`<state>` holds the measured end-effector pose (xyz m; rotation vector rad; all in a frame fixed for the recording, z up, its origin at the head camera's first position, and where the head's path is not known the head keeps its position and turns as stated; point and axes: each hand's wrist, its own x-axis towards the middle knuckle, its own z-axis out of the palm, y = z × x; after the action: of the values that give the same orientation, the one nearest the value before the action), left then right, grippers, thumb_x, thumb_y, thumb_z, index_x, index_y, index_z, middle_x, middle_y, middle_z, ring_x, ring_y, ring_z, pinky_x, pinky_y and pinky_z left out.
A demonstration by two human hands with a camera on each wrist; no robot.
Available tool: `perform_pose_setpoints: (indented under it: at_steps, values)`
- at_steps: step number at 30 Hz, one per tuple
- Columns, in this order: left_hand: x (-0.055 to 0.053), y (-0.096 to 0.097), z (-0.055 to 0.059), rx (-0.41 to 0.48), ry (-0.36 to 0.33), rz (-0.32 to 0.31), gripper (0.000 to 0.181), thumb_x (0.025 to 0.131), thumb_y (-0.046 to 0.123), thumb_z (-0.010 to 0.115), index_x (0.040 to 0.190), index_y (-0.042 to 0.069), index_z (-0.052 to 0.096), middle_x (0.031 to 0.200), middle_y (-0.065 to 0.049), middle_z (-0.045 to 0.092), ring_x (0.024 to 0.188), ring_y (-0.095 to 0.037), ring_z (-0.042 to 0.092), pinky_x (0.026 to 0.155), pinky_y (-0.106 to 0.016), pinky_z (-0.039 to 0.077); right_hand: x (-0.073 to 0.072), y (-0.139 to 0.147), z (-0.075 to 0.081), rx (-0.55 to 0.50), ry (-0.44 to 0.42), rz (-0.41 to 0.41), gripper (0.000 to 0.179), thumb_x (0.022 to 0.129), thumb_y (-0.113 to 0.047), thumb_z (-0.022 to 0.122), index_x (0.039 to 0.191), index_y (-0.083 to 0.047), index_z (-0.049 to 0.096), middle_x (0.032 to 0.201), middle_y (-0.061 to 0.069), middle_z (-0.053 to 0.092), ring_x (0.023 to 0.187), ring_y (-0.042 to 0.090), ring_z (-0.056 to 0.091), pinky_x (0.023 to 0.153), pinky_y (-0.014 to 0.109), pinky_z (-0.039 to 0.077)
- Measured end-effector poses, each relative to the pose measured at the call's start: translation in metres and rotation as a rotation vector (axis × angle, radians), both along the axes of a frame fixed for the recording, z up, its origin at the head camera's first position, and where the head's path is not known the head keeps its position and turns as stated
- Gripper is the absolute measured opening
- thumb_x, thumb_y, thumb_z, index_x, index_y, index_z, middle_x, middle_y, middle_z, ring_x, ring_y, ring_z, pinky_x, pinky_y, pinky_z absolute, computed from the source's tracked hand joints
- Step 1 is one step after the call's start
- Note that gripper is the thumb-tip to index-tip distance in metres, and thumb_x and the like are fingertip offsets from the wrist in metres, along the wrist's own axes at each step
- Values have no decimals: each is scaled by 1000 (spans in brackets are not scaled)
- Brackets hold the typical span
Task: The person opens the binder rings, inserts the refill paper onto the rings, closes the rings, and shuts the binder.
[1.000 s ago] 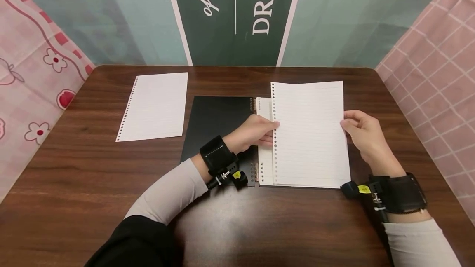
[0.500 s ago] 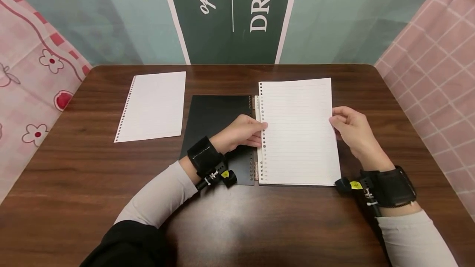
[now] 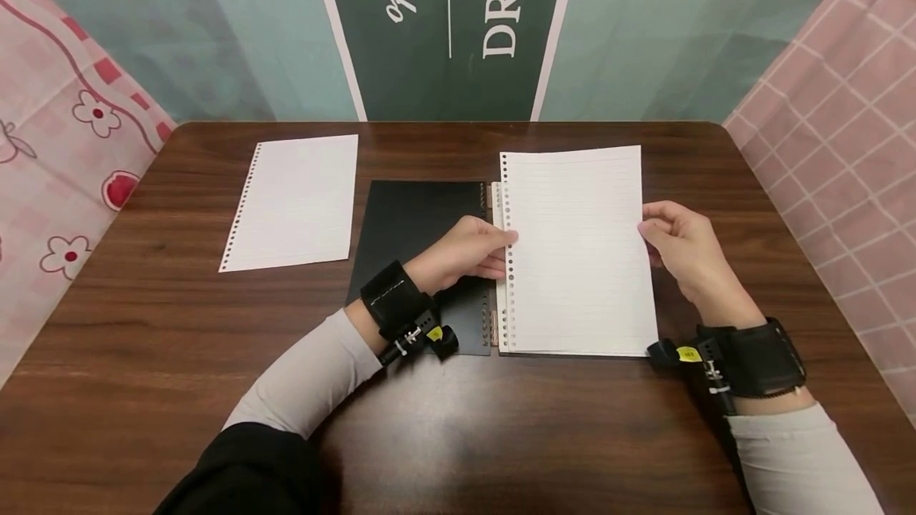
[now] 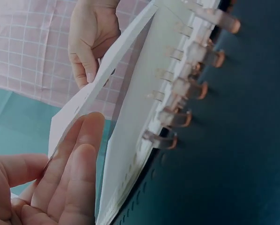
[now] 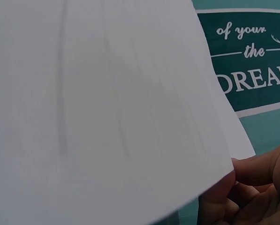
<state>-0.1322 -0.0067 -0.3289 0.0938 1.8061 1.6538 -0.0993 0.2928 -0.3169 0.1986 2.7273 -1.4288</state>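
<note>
A lined loose-leaf sheet (image 3: 578, 253) with a row of punched holes is held up over the right side of an open black ring binder (image 3: 422, 209). Its punched edge is pinched between thumb and fingers of my left hand (image 3: 472, 249). At the opposite edge, my right hand (image 3: 687, 253) pinches the same sheet. The left wrist view shows the sheet raised at an angle above the binder's paper (image 4: 140, 108), beside several clear rings (image 4: 196, 89). In the right wrist view, the sheet hides most of what lies behind it.
Another loose punched sheet (image 3: 289, 205) lies on the brown wooden table (image 3: 179, 372), left of the binder. A teal curtain with lettering hangs behind the table. Pink patterned cloths flank both sides.
Both hands have carried the sheet left, so its punched edge now lies near the binder's rings. Over the last half second the hands have barely moved.
</note>
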Motion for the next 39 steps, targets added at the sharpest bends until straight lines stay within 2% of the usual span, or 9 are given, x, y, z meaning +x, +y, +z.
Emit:
perform_pose_setpoints:
  at_steps: [9, 15, 31, 39]
  values:
    - [0, -4, 2, -30, -17, 12, 36, 103, 21, 55, 125, -6, 61, 84, -7, 60, 69, -9, 65, 73, -25, 59, 0, -3, -1, 7, -22, 12, 34, 106, -17, 44, 134, 2, 49, 74, -29, 59, 66, 4, 52, 62, 23, 48]
    - [-1, -5, -2, -36, -21, 8, 35, 103, 21, 55, 125, -6, 61, 85, -7, 59, 69, -9, 65, 76, -26, 59, 1, -4, -3, 2, -38, 17, 34, 106, -18, 44, 134, 1, 49, 75, -30, 60, 68, 3, 54, 64, 22, 49]
    - [-4, -5, -12, -27, 6, 35, 30, 101, 17, 57, 117, -8, 64, 80, -4, 56, 67, -8, 63, 70, -22, 58, -2, -5, -4, 28, -56, 39, 37, 106, -19, 45, 136, 2, 48, 78, -27, 59, 75, 3, 56, 68, 18, 51]
    - [-6, -4, -14, -38, -5, 17, 30, 101, 15, 58, 119, -6, 65, 80, -3, 58, 67, -8, 62, 67, -19, 56, -1, -1, -6, 47, -107, 93, 41, 105, -20, 47, 140, 2, 44, 82, -20, 60, 80, 5, 56, 71, 15, 52]
